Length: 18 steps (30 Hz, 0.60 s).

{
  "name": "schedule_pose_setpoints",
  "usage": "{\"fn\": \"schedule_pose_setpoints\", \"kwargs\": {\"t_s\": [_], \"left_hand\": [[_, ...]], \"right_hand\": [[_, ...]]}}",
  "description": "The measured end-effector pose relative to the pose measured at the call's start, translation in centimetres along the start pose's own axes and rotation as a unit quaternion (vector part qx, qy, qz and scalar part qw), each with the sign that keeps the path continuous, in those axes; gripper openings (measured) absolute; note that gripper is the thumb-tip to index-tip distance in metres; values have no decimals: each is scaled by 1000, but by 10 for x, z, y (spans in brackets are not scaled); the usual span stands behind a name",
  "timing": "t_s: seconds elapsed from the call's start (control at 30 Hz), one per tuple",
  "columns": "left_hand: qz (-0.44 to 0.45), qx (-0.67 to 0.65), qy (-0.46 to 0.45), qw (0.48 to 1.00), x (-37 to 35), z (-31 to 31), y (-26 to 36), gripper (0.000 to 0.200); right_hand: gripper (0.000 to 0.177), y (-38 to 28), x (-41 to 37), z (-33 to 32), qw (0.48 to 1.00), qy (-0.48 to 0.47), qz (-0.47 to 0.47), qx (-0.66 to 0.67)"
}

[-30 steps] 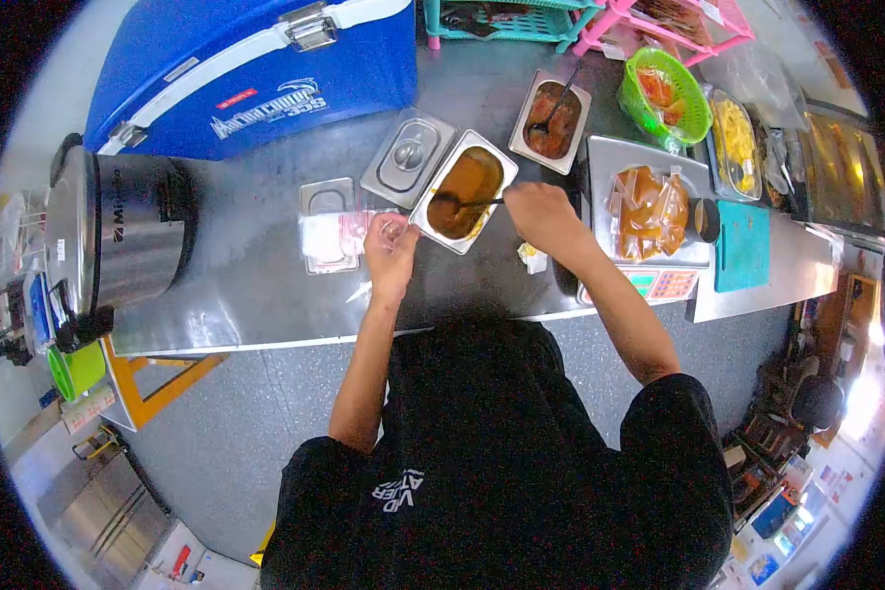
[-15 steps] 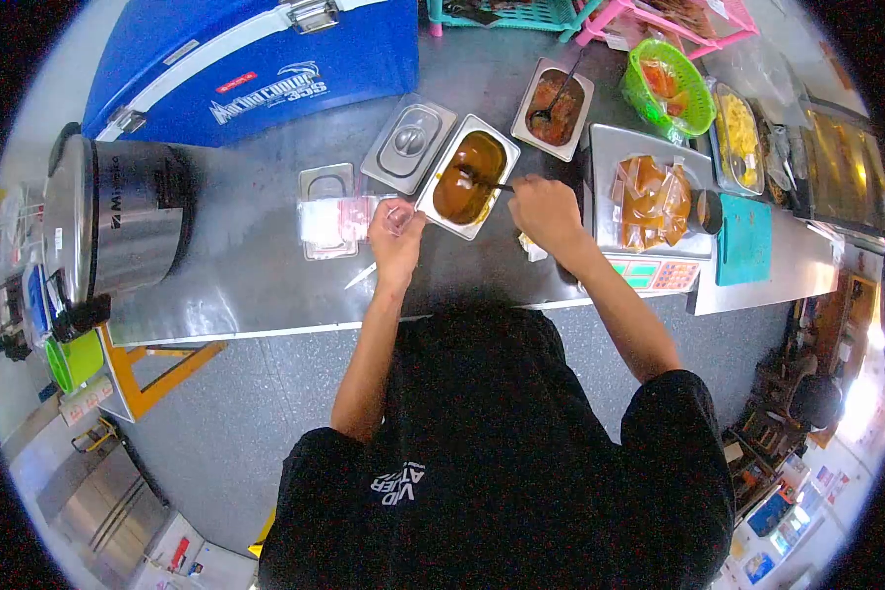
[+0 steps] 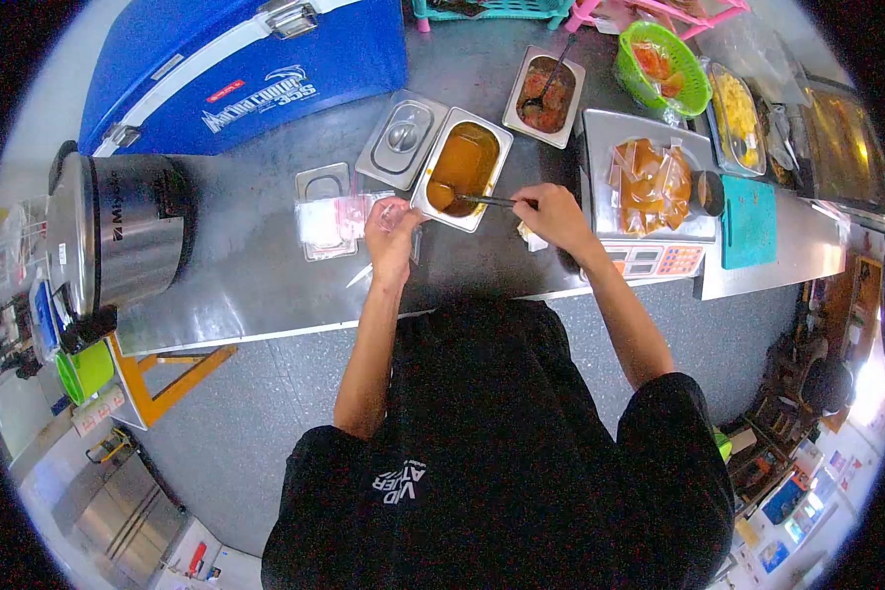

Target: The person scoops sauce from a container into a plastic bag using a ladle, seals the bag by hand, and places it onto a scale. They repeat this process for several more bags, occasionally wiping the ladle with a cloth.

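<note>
My right hand is closed round the dark handle of a ladle. The ladle's bowl, with brown sauce in it, sits at the near left part of a steel pan of brown sauce. Pinched in my left hand is a clear plastic bag, close by the pan's near left corner. Left of that hand, a stack of clear bags lies on a small steel lid. A larger steel lid lies beside the pan.
A second steel pan holds chunky red sauce and a spoon. Filled brown bags rest on a scale at right. A green basket, a teal board, a blue cooler and a large steel pot stand around.
The ladle has moved toward the near left of the pan, and its sauce-filled bowl now shows. My right hand has shifted slightly to the right. My left hand keeps the bag.
</note>
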<state>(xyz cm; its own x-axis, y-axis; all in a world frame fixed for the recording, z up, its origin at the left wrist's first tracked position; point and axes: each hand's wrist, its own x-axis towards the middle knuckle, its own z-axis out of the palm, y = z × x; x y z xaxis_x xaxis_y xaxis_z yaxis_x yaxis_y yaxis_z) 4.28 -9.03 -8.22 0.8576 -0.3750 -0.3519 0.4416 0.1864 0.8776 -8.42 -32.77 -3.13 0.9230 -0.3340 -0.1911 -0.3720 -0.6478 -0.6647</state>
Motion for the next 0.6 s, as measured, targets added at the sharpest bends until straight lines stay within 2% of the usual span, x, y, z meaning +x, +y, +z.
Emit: {"fn": "schedule_pose_setpoints", "kwargs": {"t_s": [0.17,0.3,0.4,0.5,0.6], "left_hand": [[-43,-52,24,997,2,-9,-6,23],[-49,-86,38,994,3,-13,-9,25],[40,115,32,992,6,-19,-8,25],[165,212,26,963,8,-26,3,24],[155,263,25,952,5,-19,41,24]], "right_hand": [[25,21,-4,0,993,-34,54,96],[24,28,-7,3,990,-26,48,131],[25,35,-9,9,985,-13,47,163],[24,35,-10,9,980,6,46,195],[23,23,-11,-3,974,23,52,220]]}}
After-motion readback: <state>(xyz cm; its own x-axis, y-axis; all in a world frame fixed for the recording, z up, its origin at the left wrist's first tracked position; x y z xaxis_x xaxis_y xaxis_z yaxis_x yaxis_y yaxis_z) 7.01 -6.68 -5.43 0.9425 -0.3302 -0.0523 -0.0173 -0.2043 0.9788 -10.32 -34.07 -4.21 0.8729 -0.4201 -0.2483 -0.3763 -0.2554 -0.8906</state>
